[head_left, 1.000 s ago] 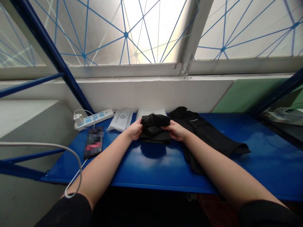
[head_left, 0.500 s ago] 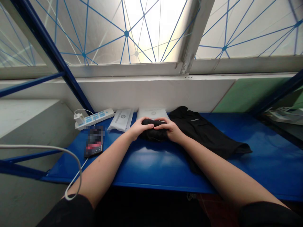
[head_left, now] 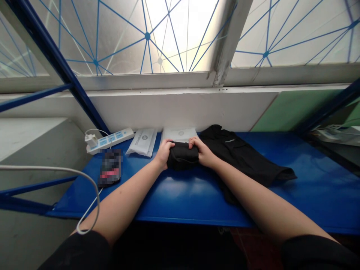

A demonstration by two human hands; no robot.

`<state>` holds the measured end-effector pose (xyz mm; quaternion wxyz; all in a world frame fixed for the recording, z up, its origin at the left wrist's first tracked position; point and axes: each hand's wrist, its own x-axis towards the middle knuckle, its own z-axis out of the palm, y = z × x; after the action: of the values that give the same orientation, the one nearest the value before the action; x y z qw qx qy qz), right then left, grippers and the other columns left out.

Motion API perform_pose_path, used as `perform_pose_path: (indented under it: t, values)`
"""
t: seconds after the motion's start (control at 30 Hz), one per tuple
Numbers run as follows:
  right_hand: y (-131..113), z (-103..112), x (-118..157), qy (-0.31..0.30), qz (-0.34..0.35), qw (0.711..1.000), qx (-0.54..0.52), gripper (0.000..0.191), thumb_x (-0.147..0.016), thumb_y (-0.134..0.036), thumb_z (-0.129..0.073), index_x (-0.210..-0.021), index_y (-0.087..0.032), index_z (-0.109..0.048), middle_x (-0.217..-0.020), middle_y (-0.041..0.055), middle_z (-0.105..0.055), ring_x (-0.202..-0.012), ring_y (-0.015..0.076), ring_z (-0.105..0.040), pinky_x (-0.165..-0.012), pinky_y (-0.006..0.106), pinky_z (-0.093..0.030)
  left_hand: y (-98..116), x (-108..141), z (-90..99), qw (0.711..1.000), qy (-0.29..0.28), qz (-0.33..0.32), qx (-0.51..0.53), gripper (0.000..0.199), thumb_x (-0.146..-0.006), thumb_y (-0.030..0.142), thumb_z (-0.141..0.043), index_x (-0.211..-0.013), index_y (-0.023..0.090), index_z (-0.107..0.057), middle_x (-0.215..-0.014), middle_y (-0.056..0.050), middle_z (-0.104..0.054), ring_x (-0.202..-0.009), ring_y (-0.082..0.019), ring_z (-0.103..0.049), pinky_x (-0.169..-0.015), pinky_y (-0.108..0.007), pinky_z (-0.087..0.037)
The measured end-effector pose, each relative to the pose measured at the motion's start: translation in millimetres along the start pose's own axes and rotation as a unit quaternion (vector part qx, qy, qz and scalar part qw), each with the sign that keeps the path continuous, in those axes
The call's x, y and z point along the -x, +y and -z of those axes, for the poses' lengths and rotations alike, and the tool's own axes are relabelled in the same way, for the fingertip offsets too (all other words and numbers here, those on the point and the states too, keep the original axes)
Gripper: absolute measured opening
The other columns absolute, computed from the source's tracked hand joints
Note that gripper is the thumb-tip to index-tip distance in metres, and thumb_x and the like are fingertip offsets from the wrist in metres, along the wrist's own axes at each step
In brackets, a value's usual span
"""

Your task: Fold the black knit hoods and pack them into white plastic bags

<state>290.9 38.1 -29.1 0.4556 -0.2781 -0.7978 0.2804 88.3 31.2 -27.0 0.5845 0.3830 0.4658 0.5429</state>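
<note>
A compact bundle of folded black cloth (head_left: 183, 156) is gripped at both ends, just above the blue tabletop. My left hand (head_left: 164, 153) is closed on its left end, thumb over the top edge. At the right end my right hand (head_left: 204, 152) is closed too, with fingers bent over the top. Whether the bundle touches the table cannot be made out. Right of it lies a spread black garment (head_left: 242, 153) with small pale lettering, partly under my right forearm. Behind the bundle are white plastic packages (head_left: 180, 134), partly hidden by my hands.
Left on the blue table (head_left: 182, 206) lie a white printed plastic packet (head_left: 142, 142), a power strip (head_left: 112, 140) with a plug in it, and a phone with a blurred screen (head_left: 110, 168). A white cable (head_left: 92, 183) loops over my left forearm. Blue frame bars flank the table.
My fingers have moved apart from the middle of the bundle to its two ends, so more of its front and top shows. The view has shifted slightly.
</note>
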Motion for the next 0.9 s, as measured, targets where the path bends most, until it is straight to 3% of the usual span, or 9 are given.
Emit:
perform_pose_path:
  t: [0.17, 0.3, 0.37, 0.47, 0.57, 0.63, 0.7, 0.8, 0.9]
  values:
    - [-8, 3, 2, -0.034, -0.023, 0.999, 0.001, 0.033, -0.073, -0.033, -0.080, -0.098, -0.023, -0.060, -0.117, 0.0097, -0.059, -0.109, 0.0268, -0.058, -0.100, 0.041, -0.044, 9, 0, 3.8, 0.990, -0.085, 0.101, 0.057, 0.026, -0.081, 0.043, -0.058, -0.088, 0.018, -0.063, -0.071, -0.004, -0.066, -0.070, -0.021, -0.066, -0.068, -0.033, -0.054]
    - [-5, -3, 3, 0.066, -0.138, 0.988, -0.034, 0.041, -0.083, -0.053, -0.073, -0.110, -0.024, -0.063, -0.109, 0.0083, -0.069, -0.106, 0.0295, -0.063, -0.099, 0.043, -0.048, 18, 4, 4.6, 0.976, -0.159, 0.111, 0.098, 0.058, -0.088, 0.069, -0.047, -0.096, 0.017, -0.072, -0.085, -0.010, -0.074, -0.091, -0.028, -0.072, -0.083, -0.039, -0.058]
    - [-1, -6, 2, 0.131, -0.177, 0.975, -0.033, 0.054, -0.086, -0.058, -0.068, -0.126, -0.024, -0.058, -0.117, 0.0102, -0.068, -0.113, 0.0306, -0.062, -0.102, 0.044, -0.047, 18, 5, 3.6, 0.979, -0.154, 0.090, 0.099, 0.056, -0.088, 0.067, -0.052, -0.106, 0.018, -0.072, -0.092, -0.011, -0.076, -0.097, -0.029, -0.072, -0.087, -0.040, -0.058]
    - [-1, -5, 1, 0.176, -0.159, 0.971, 0.031, 0.074, -0.085, -0.060, -0.068, -0.145, -0.025, -0.042, -0.136, 0.0156, -0.056, -0.124, 0.0320, -0.056, -0.107, 0.049, -0.045, 13, 4, 2.5, 0.987, -0.123, 0.065, 0.079, 0.039, -0.084, 0.040, -0.072, -0.115, 0.017, -0.069, -0.098, -0.010, -0.077, -0.094, -0.027, -0.073, -0.088, -0.038, -0.058]
    - [-12, -5, 3, 0.084, -0.056, 0.982, 0.158, 0.075, -0.078, -0.062, -0.075, -0.139, -0.025, -0.051, -0.145, 0.0169, -0.045, -0.135, 0.0371, -0.044, -0.114, 0.058, -0.035, 10, 2, 3.4, 0.988, -0.111, 0.060, 0.086, 0.041, -0.079, 0.023, -0.075, -0.118, 0.015, -0.066, -0.100, -0.010, -0.077, -0.090, -0.025, -0.074, -0.088, -0.037, -0.059]
    - [-23, -11, 6, -0.019, -0.013, 0.982, 0.185, 0.082, -0.070, -0.061, -0.082, -0.137, -0.024, -0.054, -0.143, 0.0170, -0.046, -0.135, 0.0381, -0.043, -0.115, 0.058, -0.035, 11, 3, 4.5, 0.980, -0.143, 0.078, 0.118, 0.039, -0.084, 0.032, -0.073, -0.117, 0.013, -0.066, -0.102, -0.011, -0.076, -0.093, -0.025, -0.074, -0.090, -0.038, -0.058]
    - [-32, -22, 9, -0.054, -0.014, 0.985, 0.162, 0.091, -0.067, -0.054, -0.085, -0.143, -0.021, -0.047, -0.142, 0.0180, -0.046, -0.130, 0.0358, -0.049, -0.109, 0.053, -0.043, 16, 5, 5.2, 0.963, -0.199, 0.096, 0.156, 0.047, -0.088, 0.050, -0.067, -0.117, 0.013, -0.067, -0.104, -0.013, -0.076, -0.098, -0.028, -0.074, -0.092, -0.040, -0.058]
    - [-37, -33, 9, 0.024, -0.055, 0.990, 0.126, 0.064, -0.074, -0.030, -0.073, -0.134, -0.019, -0.054, -0.126, 0.0152, -0.059, -0.110, 0.0296, -0.061, -0.096, 0.045, -0.052, 23, 9, 6.5, 0.948, -0.253, 0.093, 0.168, 0.056, -0.087, 0.060, -0.065, -0.117, 0.014, -0.068, -0.105, -0.013, -0.076, -0.101, -0.031, -0.073, -0.093, -0.043, -0.058]
    - [-35, -16, 0, 0.110, -0.119, 0.983, 0.085, 0.029, -0.072, -0.018, -0.055, -0.099, -0.019, -0.066, -0.084, 0.0042, -0.066, -0.079, 0.0221, -0.062, -0.077, 0.036, -0.052, 31, 7, 12.2, 0.959, -0.252, 0.050, 0.116, 0.046, -0.079, 0.041, -0.079, -0.115, 0.014, -0.069, -0.101, -0.012, -0.077, -0.094, -0.029, -0.075, -0.090, -0.040, -0.058]
